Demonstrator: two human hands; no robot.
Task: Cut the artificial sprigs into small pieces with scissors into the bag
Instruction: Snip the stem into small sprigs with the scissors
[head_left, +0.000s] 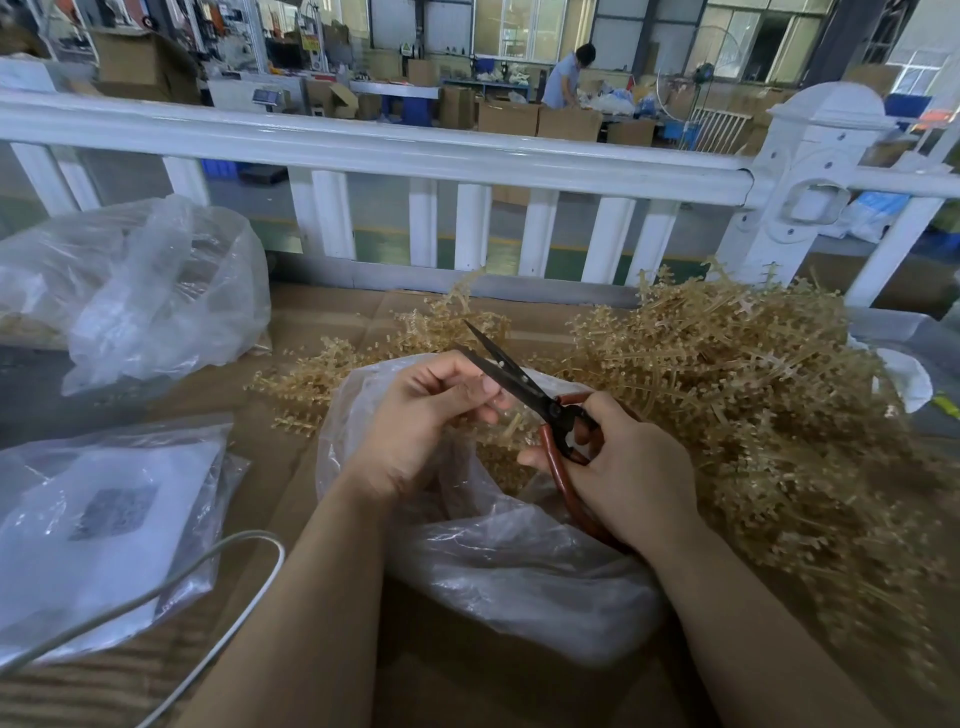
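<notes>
Nearest, a white cable (208, 571) loops over the cardboard-covered table (322, 312) beside a flat plastic-wrapped packet (104, 525) whose dark printed patch is too blurred to read. Over the open clear plastic bag (519, 571) the left hand (421, 421) pinches a short tan sprig piece (511, 427) with curled fingers, while the right hand (623, 478) grips the red-brown handles of the black-bladed scissors (519, 382), blades slightly parted and pointing away. Behind lie the heaped tan artificial sprigs (753, 389) to the right, a crumpled clear bag (156, 291) at far left, then a white railing (363, 145); no writing is legible.
</notes>
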